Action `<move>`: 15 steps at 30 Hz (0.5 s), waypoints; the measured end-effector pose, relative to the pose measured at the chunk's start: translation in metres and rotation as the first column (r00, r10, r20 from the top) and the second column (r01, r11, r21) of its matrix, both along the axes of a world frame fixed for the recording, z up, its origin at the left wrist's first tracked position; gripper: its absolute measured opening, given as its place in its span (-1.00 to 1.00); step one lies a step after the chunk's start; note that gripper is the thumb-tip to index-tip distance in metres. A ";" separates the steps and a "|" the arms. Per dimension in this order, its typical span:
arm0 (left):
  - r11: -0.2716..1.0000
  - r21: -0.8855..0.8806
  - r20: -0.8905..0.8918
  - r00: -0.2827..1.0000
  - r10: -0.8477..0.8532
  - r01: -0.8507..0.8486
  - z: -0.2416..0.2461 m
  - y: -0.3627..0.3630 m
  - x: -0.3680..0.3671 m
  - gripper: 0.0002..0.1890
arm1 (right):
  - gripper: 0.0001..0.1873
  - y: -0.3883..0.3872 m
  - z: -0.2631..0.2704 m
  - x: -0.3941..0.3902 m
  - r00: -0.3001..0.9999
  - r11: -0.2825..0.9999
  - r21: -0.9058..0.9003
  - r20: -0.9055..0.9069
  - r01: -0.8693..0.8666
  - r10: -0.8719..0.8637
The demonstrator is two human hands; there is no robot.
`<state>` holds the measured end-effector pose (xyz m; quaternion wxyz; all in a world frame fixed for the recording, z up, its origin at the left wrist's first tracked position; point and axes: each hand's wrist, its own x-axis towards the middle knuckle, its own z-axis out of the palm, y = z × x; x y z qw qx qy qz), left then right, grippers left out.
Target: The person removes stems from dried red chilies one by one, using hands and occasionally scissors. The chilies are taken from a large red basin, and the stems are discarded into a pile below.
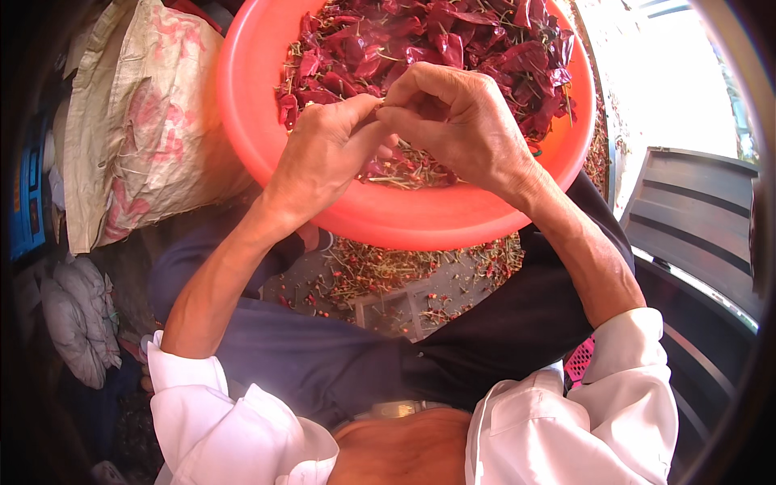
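Note:
Above a basin of dried red chili peppers (448, 51), my two hands meet at the fingertips. The thumb and forefinger of my left hand (330, 151) pinch together against those of my right hand (467, 121). Between them shows a tiny pale bit of a pepper piece (382, 103), mostly hidden by the fingers. The orange-red plastic basin (418, 221) stands in front of me, between my knees. Loose stems and pepper fragments (412, 167) lie inside it, just under my hands.
A woven sack (163, 121) with red printing leans at the basin's left. Fallen stems and pepper bits (388, 267) litter the floor before my crossed legs. Grey ribbed panels (691, 206) stand at right, near a pink perforated plastic item (580, 361). A grey cloth bundle (82, 321) lies at left.

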<state>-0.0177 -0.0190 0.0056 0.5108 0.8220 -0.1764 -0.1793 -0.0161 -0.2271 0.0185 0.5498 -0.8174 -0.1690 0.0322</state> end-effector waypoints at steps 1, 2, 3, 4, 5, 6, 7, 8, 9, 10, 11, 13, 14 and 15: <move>1.000 0.000 -0.007 1.000 -0.010 0.010 0.001 0.001 0.000 -0.77 | -0.85 0.001 0.000 0.001 0.999 0.999 0.036 -0.052 -0.010 0.012; 1.000 -0.003 -0.031 0.999 -0.013 0.013 0.001 0.003 0.001 -0.76 | -0.83 0.002 0.000 0.001 0.991 0.998 0.062 -0.134 -0.001 0.010; 1.000 -0.017 -0.057 0.998 -0.011 0.010 0.002 0.004 0.001 -0.76 | -0.82 0.002 0.001 0.002 0.994 0.997 0.079 -0.102 -0.017 0.025; 0.999 -0.034 -0.102 0.995 -0.001 -0.003 0.002 0.005 0.002 -0.75 | -0.81 0.002 0.002 0.003 0.994 0.996 0.086 -0.102 -0.018 0.027; 0.999 -0.051 -0.148 0.989 0.010 -0.018 0.002 0.006 0.002 -0.74 | -0.79 0.003 0.002 0.003 0.994 0.996 0.091 -0.102 -0.021 0.030; 0.993 -0.114 -0.199 0.980 0.004 -0.028 0.001 0.007 0.004 -0.73 | -0.79 0.003 0.003 0.004 0.997 0.996 0.087 -0.079 -0.014 0.021; 0.983 -0.176 -0.248 0.969 -0.004 -0.041 0.001 0.008 0.005 -0.73 | -0.80 0.004 0.004 0.005 0.998 0.997 0.082 -0.055 -0.007 0.012; 0.961 -0.271 -0.293 0.956 -0.033 -0.050 0.001 0.009 0.007 -0.73 | -0.80 0.005 0.004 0.006 1.000 0.997 0.076 -0.031 -0.001 0.004; 0.961 -0.270 -0.307 0.951 -0.031 -0.056 0.001 0.010 0.008 -0.73 | -0.80 0.006 0.005 0.008 1.000 0.998 0.061 -0.007 -0.010 0.010; 0.952 -0.302 -0.316 0.948 -0.045 -0.056 0.001 0.010 0.009 -0.73 | -0.80 0.007 0.006 0.010 1.000 0.999 0.046 0.018 -0.019 0.018; 0.942 -0.332 -0.323 0.945 -0.058 -0.055 0.001 0.010 0.010 -0.74 | -0.80 0.008 0.007 0.012 0.999 0.999 0.032 0.045 -0.028 0.027; 0.901 -0.421 -0.322 0.946 -0.041 -0.104 0.000 0.009 0.008 -0.76 | -0.86 0.008 0.009 0.017 0.964 0.995 -0.060 0.248 -0.081 0.093; 0.877 -0.464 -0.322 0.946 -0.034 -0.126 0.000 0.009 0.007 -0.76 | -0.88 0.007 0.011 0.019 0.936 0.988 -0.120 0.328 -0.095 0.130; 0.880 -0.462 -0.328 0.943 -0.056 -0.108 0.000 0.009 0.007 -0.76 | -0.90 0.006 0.012 0.021 0.898 0.978 -0.181 0.406 -0.101 0.168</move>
